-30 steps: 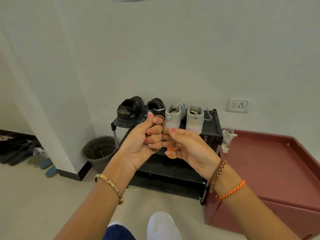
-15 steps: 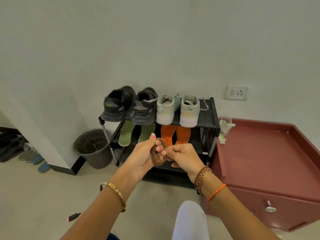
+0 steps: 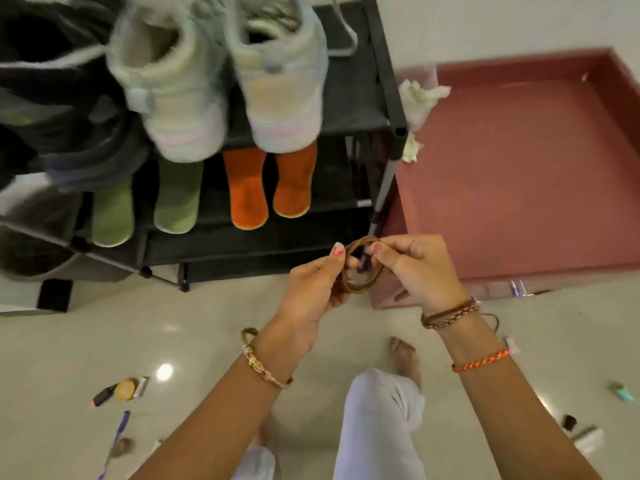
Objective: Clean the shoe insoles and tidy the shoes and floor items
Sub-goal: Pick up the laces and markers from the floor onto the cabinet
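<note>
Black rack point(image 3: 374, 109) holds pastel sneakers point(image 3: 221, 88), orange insoles point(image 3: 266, 188).

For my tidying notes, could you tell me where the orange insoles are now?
In the head view, the orange insoles lie on the rack's second shelf, right of the green insoles, under the pale sneakers.

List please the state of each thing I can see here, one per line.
Brown coiled cord: looped, pinched by both hands.
Left hand: grips the coil.
Right hand: pinches the coil.
Pastel sneakers: on top shelf, heels forward.
Orange insoles: on lower shelf.
Green insoles: on lower shelf.
</note>
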